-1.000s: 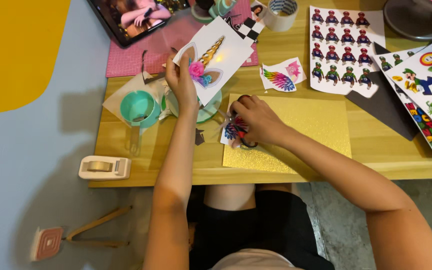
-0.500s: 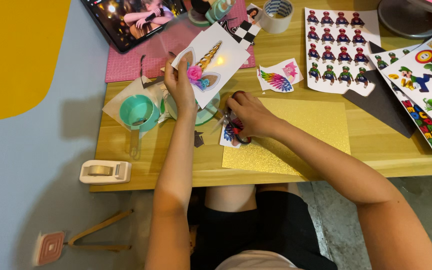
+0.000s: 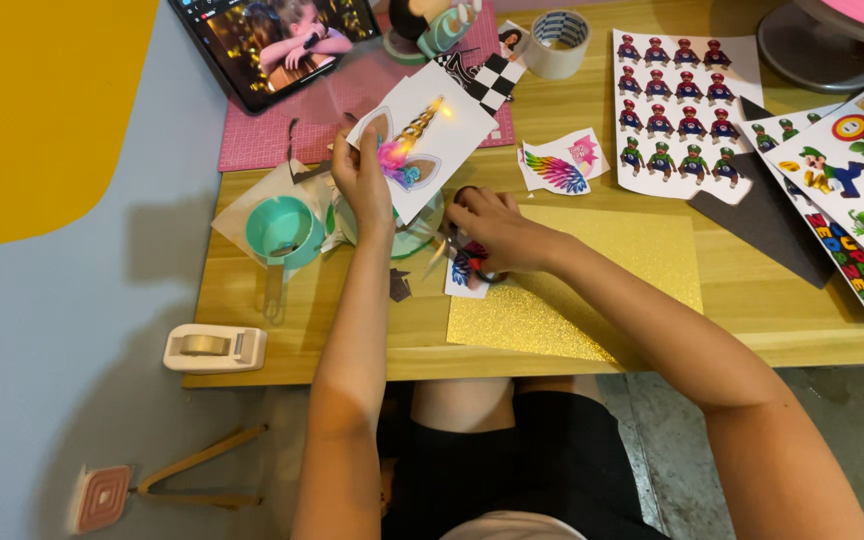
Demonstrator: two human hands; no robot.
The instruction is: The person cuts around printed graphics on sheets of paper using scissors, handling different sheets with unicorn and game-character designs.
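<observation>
Wooden table [image 3: 752, 300], gold sheet [image 3: 592, 290], tablet [image 3: 272, 40]

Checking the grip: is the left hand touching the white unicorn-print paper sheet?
Touching. The head view shows the left hand pinching the left edge of the white unicorn-print paper sheet, lifted above the table.

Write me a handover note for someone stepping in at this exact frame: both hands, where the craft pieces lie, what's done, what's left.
Left hand: holds the unicorn card up by its lower edge, over the desk.
Right hand: closed on scissors, beside a small printed cutout at the gold glitter sheet's corner.
Nearby: wing cutouts, character sticker sheet, teal cup, tape dispenser.
Done: wing pieces look cut loose.
Left: unicorn still has its white border; glitter sheet looks uncut.
</observation>
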